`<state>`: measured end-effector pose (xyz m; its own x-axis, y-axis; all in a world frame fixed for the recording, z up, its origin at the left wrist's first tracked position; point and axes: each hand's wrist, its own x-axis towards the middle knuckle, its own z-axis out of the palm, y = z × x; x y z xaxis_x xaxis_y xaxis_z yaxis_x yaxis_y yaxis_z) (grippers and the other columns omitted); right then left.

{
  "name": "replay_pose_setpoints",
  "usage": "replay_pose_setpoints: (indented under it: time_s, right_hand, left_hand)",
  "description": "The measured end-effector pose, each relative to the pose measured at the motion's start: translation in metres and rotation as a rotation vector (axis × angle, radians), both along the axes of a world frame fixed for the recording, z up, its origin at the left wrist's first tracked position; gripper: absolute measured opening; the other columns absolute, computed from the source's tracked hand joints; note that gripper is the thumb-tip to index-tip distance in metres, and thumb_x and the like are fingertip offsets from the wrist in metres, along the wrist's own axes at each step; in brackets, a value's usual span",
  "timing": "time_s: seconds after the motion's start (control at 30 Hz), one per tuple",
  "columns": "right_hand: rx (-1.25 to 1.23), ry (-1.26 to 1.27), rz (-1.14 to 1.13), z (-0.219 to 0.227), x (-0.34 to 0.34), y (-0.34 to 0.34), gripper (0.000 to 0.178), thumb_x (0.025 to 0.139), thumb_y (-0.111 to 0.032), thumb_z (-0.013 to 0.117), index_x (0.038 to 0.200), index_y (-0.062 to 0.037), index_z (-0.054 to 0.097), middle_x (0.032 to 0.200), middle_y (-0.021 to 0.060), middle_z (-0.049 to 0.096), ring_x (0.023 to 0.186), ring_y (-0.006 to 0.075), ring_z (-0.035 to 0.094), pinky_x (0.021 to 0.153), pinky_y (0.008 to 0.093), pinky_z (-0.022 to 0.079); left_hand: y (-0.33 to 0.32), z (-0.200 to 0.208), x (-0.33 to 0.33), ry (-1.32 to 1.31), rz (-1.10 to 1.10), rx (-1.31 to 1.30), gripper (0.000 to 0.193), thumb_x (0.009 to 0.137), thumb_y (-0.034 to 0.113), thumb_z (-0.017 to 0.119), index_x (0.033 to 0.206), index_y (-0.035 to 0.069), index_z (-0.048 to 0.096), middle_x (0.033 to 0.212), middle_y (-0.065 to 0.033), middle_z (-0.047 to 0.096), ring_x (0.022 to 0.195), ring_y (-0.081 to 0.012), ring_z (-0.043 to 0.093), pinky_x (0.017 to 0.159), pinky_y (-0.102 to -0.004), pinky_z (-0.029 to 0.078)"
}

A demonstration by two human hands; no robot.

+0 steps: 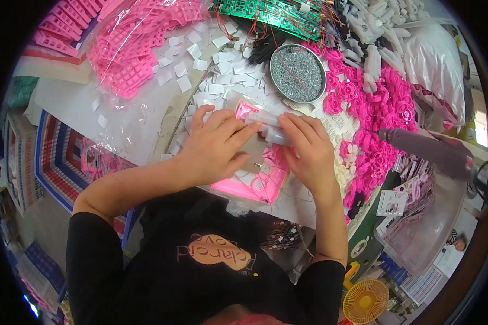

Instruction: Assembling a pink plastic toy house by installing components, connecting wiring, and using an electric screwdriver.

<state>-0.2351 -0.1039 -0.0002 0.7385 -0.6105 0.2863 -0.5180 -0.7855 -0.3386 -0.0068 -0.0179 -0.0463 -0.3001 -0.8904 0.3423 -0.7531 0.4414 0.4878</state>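
In front of me a pink plastic toy case (249,190) lies with its inside facing up. A grey-brown plate (253,154) and thin wires sit in it. Over its far part are translucent white plastic parts (263,117), whose exact kind I cannot tell. My right hand (313,154) grips their right end between fingers and thumb. From the left, my left hand (211,145) reaches across the case with its fingers spread. Its index fingertip touches the white parts, and its thumb rests by the plate. The fingers hide the case's left side.
A round metal dish of screws (298,73) stands beyond my hands. White foam squares (222,76), pink rings (344,89) and bagged pink frames (130,59) surround the work spot. A dark power screwdriver (425,149) hangs at right. Green circuit boards (274,16) lie at the back.
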Motion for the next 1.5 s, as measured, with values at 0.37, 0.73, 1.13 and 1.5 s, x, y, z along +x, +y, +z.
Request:
replay_pose_setpoints:
  time_s: [0.37,0.73,1.13,1.5]
  right_hand:
    - [0.014,0.141,-0.052,-0.012,-0.002,0.007,0.056,0.081,-0.013,0.073,0.133,0.0017,0.057,0.127,0.0129,0.064,0.111,0.0339,0.058,0.091,0.0466,0.049]
    - [-0.138,0.154,-0.198,-0.024,-0.004,0.027,0.052,0.083,-0.016,0.076,0.131,-0.0027,0.06,0.124,0.0131,0.068,0.111,0.0265,0.065,0.107,0.0538,0.037]
    - [0.358,0.12,-0.096,0.027,-0.021,0.0,0.052,0.079,-0.023,0.08,0.126,-0.0042,0.065,0.123,0.0146,0.069,0.111,0.0309,0.066,0.091,0.0367,0.054]
    - [-0.248,-1.032,-0.63,0.086,-0.192,-0.126,0.067,0.091,-0.008,0.072,0.145,0.001,0.034,0.128,0.0201,0.056,0.104,0.0249,0.062,0.094,0.0354,0.05]
  left_hand:
    - [0.0,0.01,-0.002,-0.075,0.028,0.077,0.068,0.075,0.025,0.075,0.138,0.009,0.057,0.119,-0.007,0.057,0.121,-0.0283,0.048,0.108,-0.0554,0.025]
    - [-0.045,0.03,0.009,-0.168,-0.248,0.112,0.054,0.071,0.023,0.081,0.119,0.004,0.064,0.119,-0.0113,0.06,0.118,-0.029,0.055,0.109,-0.0555,0.034]
    - [-0.06,0.028,0.019,-0.019,-0.334,0.062,0.037,0.076,0.017,0.076,0.11,0.006,0.067,0.109,-0.0115,0.063,0.107,-0.031,0.059,0.097,-0.0448,0.046]
    - [-0.2,0.011,-0.06,-0.527,-0.21,0.183,0.014,0.083,0.025,0.071,0.087,0.011,0.069,0.086,-0.0059,0.064,0.088,-0.0264,0.065,0.079,-0.0439,0.043]
